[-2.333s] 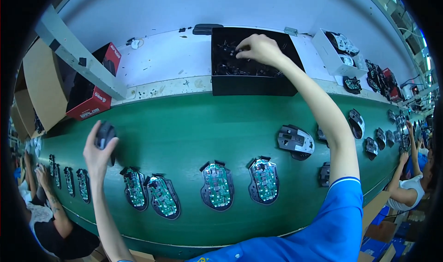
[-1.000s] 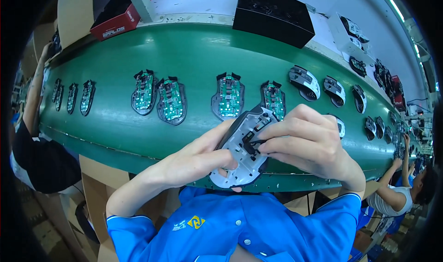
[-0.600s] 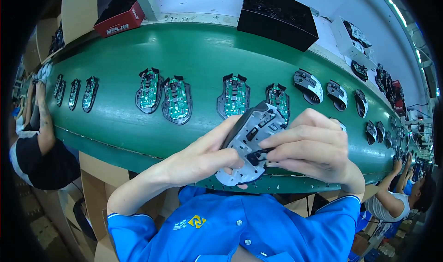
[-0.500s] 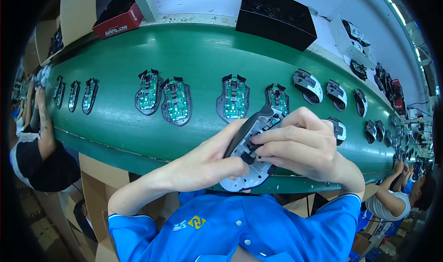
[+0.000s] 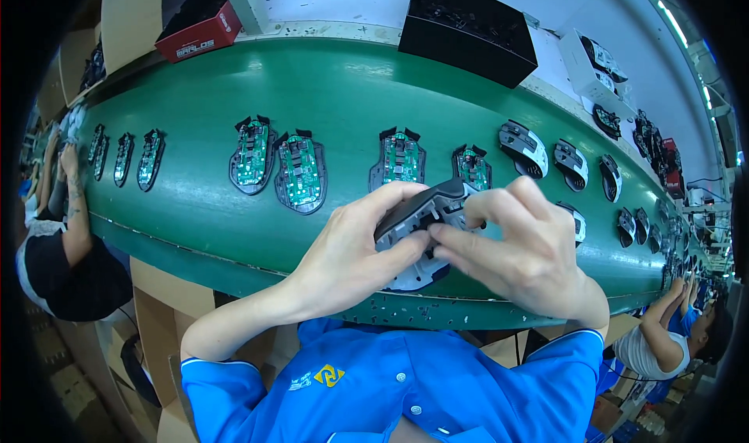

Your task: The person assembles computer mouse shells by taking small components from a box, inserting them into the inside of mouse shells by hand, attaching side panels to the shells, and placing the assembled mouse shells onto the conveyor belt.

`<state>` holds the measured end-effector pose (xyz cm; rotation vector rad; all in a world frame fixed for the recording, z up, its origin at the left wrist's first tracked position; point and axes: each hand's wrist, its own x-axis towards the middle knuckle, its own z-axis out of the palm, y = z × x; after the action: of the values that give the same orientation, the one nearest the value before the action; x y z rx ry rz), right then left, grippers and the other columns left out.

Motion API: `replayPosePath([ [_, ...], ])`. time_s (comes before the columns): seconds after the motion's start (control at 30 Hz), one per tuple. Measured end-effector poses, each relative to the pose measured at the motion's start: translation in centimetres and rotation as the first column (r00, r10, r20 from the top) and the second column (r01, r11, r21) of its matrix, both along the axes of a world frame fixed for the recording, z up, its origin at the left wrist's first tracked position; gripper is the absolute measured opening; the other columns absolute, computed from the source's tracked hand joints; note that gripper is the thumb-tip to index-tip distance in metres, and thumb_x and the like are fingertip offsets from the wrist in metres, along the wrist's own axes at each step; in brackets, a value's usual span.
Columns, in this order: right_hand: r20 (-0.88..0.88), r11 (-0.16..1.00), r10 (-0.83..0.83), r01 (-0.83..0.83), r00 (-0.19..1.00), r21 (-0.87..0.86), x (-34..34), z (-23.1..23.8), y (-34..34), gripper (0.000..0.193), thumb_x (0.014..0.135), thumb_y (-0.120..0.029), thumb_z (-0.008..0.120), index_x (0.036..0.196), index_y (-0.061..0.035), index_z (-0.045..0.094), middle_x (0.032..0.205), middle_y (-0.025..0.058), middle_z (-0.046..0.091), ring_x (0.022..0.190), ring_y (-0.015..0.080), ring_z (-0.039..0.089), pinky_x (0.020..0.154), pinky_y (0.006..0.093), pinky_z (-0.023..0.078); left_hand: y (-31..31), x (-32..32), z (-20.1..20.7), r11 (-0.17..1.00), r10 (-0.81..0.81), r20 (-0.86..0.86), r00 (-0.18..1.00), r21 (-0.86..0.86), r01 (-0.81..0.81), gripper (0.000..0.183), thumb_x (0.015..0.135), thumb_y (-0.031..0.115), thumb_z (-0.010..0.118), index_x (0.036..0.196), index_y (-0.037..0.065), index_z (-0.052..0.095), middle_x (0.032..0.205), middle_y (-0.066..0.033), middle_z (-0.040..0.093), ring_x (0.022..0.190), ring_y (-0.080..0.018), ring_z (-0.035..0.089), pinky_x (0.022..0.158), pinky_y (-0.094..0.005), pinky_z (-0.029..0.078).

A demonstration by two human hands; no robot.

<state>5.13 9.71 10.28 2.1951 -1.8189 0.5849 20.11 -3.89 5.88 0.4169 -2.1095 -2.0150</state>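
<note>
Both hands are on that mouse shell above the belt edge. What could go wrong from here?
1. The mouse shell is held over the near edge of the green conveyor belt, pinched only between the left hand and right hand; a slip could drop it off the belt.
2. The right fingertips cover the spot being worked, so a misfit could go unseen.

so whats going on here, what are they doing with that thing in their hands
A person in a blue shirt holds a grey computer mouse shell in the left hand above a green conveyor belt, while the right hand fingers press at its middle. Open mouse bases with green circuit boards lie in a row on the belt.
</note>
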Motion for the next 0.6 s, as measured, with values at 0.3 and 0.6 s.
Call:
replayPosePath([
  [0.3,0.676,0.984,-0.172,0.151,0.717,0.090,0.3,-1.8,-1.4,0.056,0.064,-0.008,0.080,0.113,-0.0047,0.053,0.096,0.0095,0.055,0.082,0.0217,0.058,0.063,0.0294,0.048,-0.2,-0.6,0.0,0.990,0.125,-0.081,0.989,0.073,-0.119,0.023,0.083,0.002,0.059,0.106,-0.001,0.057,0.087,-0.0061,0.063,0.081,-0.0073,0.056,0.070,-0.0250,0.046],
  [0.6,0.679,0.988,-0.141,0.143,0.720,0.054,0.5,-2.5,-1.7,0.042,0.065,-0.003,0.076,0.103,0.0013,0.058,0.095,0.0125,0.058,0.089,0.0237,0.058,0.071,0.0321,0.049,-0.6,-1.0,-1.2,0.984,0.178,-0.194,0.965,0.014,-0.179,0.023,0.081,0.000,0.060,0.103,0.000,0.057,0.096,-0.0091,0.054,0.081,-0.0137,0.059,0.071,-0.0274,0.048],
])
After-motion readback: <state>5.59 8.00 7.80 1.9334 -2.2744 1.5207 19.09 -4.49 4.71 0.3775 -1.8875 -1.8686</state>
